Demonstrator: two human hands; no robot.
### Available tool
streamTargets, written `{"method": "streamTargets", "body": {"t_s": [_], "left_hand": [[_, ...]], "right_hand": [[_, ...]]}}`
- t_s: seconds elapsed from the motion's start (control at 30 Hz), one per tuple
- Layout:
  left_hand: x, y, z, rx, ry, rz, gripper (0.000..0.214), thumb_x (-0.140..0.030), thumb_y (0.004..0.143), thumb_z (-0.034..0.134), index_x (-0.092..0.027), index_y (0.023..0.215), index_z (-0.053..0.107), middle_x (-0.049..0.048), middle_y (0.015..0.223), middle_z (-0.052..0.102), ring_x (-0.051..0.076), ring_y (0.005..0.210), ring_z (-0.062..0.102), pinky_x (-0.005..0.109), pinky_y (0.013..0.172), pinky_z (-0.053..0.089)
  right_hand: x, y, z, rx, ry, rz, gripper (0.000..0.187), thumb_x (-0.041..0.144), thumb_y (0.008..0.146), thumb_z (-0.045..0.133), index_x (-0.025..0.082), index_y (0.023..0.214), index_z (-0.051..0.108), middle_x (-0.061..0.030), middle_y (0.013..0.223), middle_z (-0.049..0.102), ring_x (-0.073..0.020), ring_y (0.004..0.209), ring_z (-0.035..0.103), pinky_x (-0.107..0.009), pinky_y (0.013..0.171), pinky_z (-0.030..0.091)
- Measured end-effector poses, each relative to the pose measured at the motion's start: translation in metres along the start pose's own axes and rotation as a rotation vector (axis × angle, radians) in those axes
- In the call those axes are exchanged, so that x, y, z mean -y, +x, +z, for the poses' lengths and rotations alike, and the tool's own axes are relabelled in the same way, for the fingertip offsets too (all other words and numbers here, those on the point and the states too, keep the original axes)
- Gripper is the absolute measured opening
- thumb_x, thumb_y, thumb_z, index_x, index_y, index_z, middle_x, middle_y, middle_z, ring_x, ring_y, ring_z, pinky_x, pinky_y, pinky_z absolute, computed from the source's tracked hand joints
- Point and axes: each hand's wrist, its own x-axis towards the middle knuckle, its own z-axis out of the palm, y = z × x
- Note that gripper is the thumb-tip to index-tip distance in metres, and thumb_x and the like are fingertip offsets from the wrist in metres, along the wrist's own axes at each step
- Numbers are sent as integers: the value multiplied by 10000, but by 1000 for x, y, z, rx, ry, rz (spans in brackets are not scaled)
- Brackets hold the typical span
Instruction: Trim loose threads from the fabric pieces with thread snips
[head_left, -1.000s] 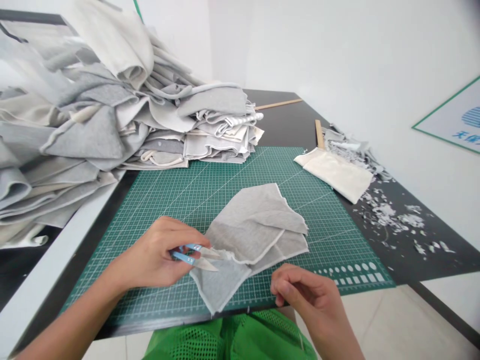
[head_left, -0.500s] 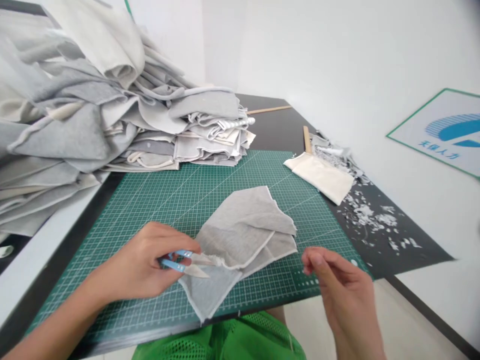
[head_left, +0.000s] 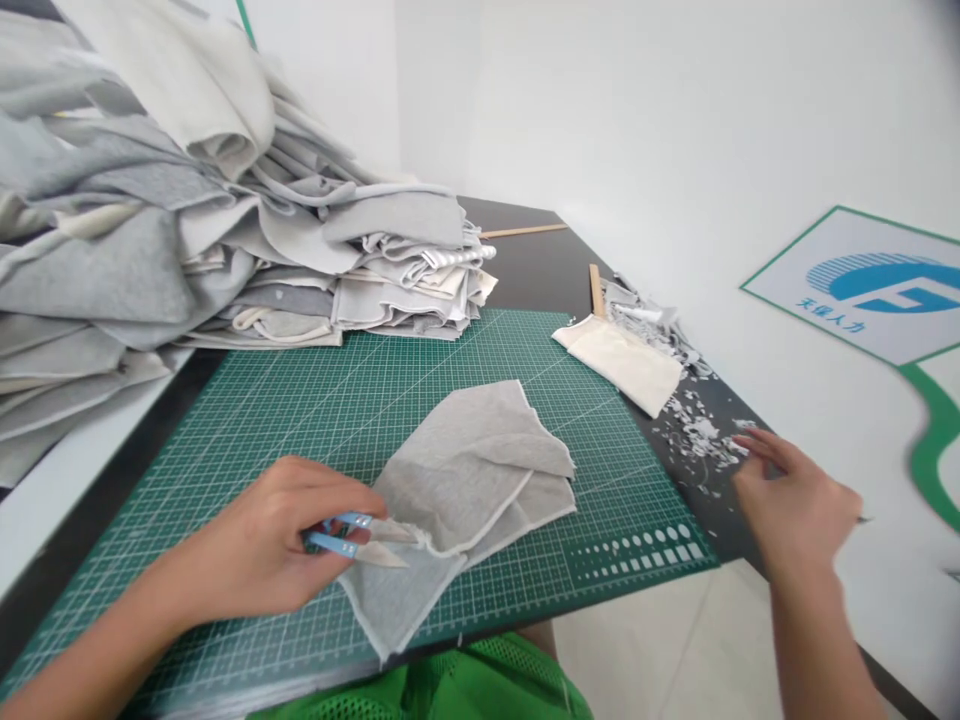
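My left hand is closed around small blue-handled thread snips, blades pointing right at the edge of a folded grey fabric piece. That piece lies on the green cutting mat near the front edge. My right hand is out at the right over the black table, by the white fabric scraps. Its fingers are loosely extended and slightly blurred, and nothing shows in them.
A tall pile of grey and cream fabric pieces fills the left and back. A cream fabric piece lies at the mat's right edge, with a wooden stick and more trimmings behind it. Green clothing shows below.
My right hand has swung from the front edge of the mat out to the right, to the scrap pile. The left hand with the snips has stayed at the grey fabric.
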Motion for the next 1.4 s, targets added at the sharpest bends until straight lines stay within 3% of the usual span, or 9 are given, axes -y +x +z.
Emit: {"method": "streamTargets", "body": {"t_s": [0.17, 0.3, 0.4, 0.5, 0.6, 0.87, 1.13, 1.23, 1.4], "left_hand": [[3, -4, 0, 80, -20, -40, 243, -97, 827, 511, -206, 948, 691, 2, 666, 698, 137, 543, 641, 225, 541, 469], [2, -4, 0, 77, -36, -34, 254, -80, 821, 509, -205, 955, 684, -4, 662, 691, 133, 536, 626, 232, 538, 447], [0, -4, 0, 77, -35, -45, 257, -75, 817, 506, -203, 952, 683, -1, 669, 694, 133, 540, 629, 233, 545, 446], [0, -4, 0, 80, -23, -51, 246, -81, 817, 510, -204, 942, 682, 1, 674, 699, 135, 548, 639, 232, 554, 453], [0, -5, 1, 83, -11, -58, 216, -94, 823, 518, -206, 918, 677, -1, 664, 695, 138, 553, 645, 229, 564, 461], [0, -7, 0, 89, -1, -64, 246, -76, 782, 520, -211, 917, 674, -10, 660, 689, 140, 569, 647, 226, 584, 463], [1, -8, 2, 77, 11, -49, 248, -79, 780, 526, -201, 937, 675, 3, 674, 694, 150, 576, 650, 237, 572, 460], [2, -8, 4, 74, 9, -47, 232, -86, 789, 534, -199, 935, 675, 1, 666, 688, 146, 562, 641, 236, 561, 452], [0, -7, 5, 83, -18, -66, 255, -85, 774, 521, -201, 936, 680, -3, 665, 686, 142, 555, 633, 233, 550, 440]], "right_hand": [[40, -29, -13, 96, 106, 9, 273, 447, 902, 638, 216, 925, 782, -83, 773, 754, -298, 731, 711, -437, 835, 471], [97, -78, -27, 86, 446, -217, 297, 329, 936, 631, 227, 1201, 719, -79, 1133, 736, -263, 951, 716, -380, 887, 526], [141, -115, -43, 284, 695, -410, 268, 195, 869, 715, 244, 1132, 732, -59, 1126, 718, -214, 912, 697, -342, 862, 546], [177, -145, -56, 559, 914, -450, 213, 220, 843, 765, 240, 1053, 737, -44, 998, 712, -164, 790, 662, -269, 689, 556], [199, -167, -57, 678, 999, -444, 254, 288, 780, 832, 224, 1009, 743, -37, 900, 684, -153, 726, 624, -262, 630, 538], [211, -192, -44, 650, 948, -515, 151, 108, 932, 579, 187, 935, 708, -52, 849, 624, -170, 795, 577, -303, 718, 477], [202, -195, -53, 603, 907, -483, 140, 78, 940, 536, 185, 925, 626, -51, 900, 626, -165, 858, 578, -276, 793, 466], [197, -194, -55, 763, 943, -415, 141, 140, 962, 527, 182, 861, 615, -44, 861, 625, -152, 797, 575, -252, 713, 454], [196, -189, -55, 1090, 1104, -93, 265, 333, 974, 566, 168, 774, 618, -38, 782, 605, -145, 731, 553, -235, 659, 444]]}}
